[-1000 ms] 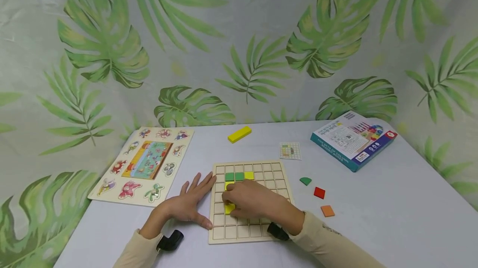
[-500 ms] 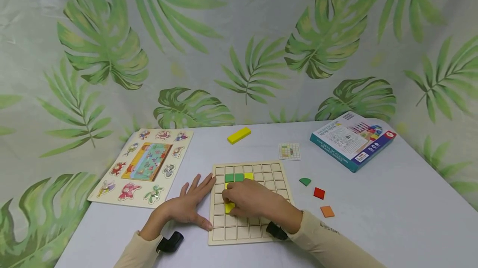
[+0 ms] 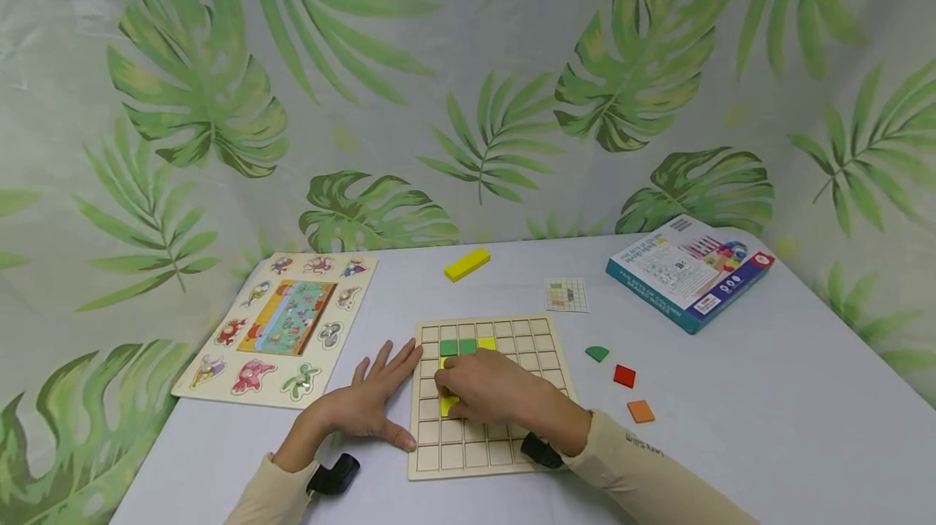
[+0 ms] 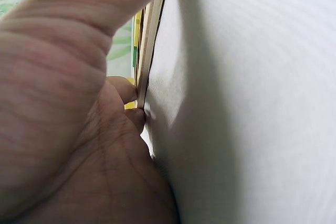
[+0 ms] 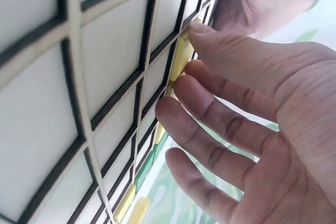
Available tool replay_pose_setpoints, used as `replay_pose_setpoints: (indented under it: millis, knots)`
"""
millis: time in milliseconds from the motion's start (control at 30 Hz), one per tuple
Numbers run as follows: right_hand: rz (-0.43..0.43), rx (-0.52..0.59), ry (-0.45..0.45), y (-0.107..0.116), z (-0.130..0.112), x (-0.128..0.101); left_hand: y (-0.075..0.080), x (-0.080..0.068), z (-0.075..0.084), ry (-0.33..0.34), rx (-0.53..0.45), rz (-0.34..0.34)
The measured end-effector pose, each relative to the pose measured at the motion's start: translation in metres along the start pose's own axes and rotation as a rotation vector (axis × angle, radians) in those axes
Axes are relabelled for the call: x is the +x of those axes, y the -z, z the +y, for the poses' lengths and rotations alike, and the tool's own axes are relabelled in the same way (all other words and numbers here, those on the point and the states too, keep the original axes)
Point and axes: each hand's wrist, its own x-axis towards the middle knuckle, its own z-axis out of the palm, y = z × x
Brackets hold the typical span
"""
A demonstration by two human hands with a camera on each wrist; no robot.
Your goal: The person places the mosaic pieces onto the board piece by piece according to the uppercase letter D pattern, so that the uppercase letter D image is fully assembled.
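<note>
A wooden grid board (image 3: 486, 453) lies on the white table. My left hand (image 3: 371, 401) rests flat beside it, fingers spread, with the fingertips and thumb tip at its left edge. In the left wrist view the thumb (image 4: 58, 51) covers much of the board's side. Over the left part of the grid, the thumb and index finger of my right hand (image 3: 497, 393) pinch a yellow square tile (image 5: 182, 59) low in its cell. Two green tiles (image 3: 467, 347) and a yellow tile (image 3: 486, 344) sit in a row above; another yellow tile is partly hidden by my right fingers.
Right of the board lie a green quarter-round piece (image 3: 597, 354), a red tile (image 3: 625, 376) and an orange tile (image 3: 641, 411). Behind are a pattern card (image 3: 566, 295), a yellow block (image 3: 467, 264) and a boxed set (image 3: 687, 273). A sea-animal puzzle board (image 3: 278, 330) lies at left.
</note>
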Motion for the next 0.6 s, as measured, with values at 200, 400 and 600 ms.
replay_pose_setpoints:
  millis: [200, 400, 600]
  knots:
    - [0.001, -0.006, 0.004, 0.0, -0.001, -0.001, 0.0, -0.001, 0.001, -0.003, -0.007, 0.004]
    - [-0.009, -0.014, 0.011, 0.002, 0.001, -0.005, -0.001, -0.001, 0.001, -0.003, -0.007, 0.002]
    - [-0.014, 0.029, -0.012, 0.004, 0.013, -0.018, 0.0, 0.0, 0.001, 0.007, -0.007, 0.005]
